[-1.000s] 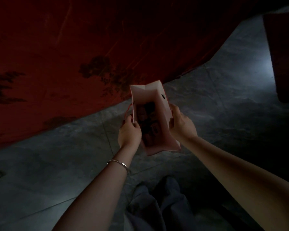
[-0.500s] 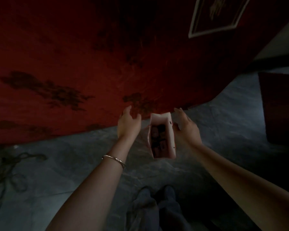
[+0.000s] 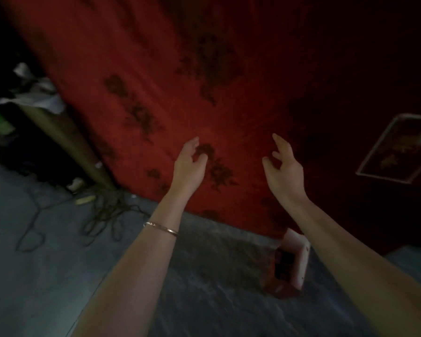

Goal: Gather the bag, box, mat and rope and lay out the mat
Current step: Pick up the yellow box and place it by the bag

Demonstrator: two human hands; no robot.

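A broad red fabric mat with dark flower patterns (image 3: 241, 76) fills the upper part of the view, its near edge running from the left down to the right across the grey stone-look floor (image 3: 46, 276); it runs out of view on three sides, so its long axis cannot be told, though its soft creases fan away from the person. It looks limp and fairly heavy for its spread, best taken by two well-separated points along the near edge rather than bunched in the middle. Both bare arms reach forward over that edge: the left hand (image 3: 188, 164) and the right hand (image 3: 283, 166) hover well apart above the cloth, fingers loosely bent and holding nothing. A tan rolled cylinder (image 3: 58, 132) lies along the mat's left edge. A dark tangled rope (image 3: 107, 215) sprawls in loose loops on the floor by the mat's near left corner, slack and likely to snag if lifted by one strand. A small pale pink paper bag (image 3: 299, 259) stands on the floor right at the mat's near edge, under the right forearm, mouth open upward, the long side of its mouth pointing away from the person; light and crushable, it is best held by the rim. A thin metal bracelet (image 3: 161, 228) circles the left wrist.
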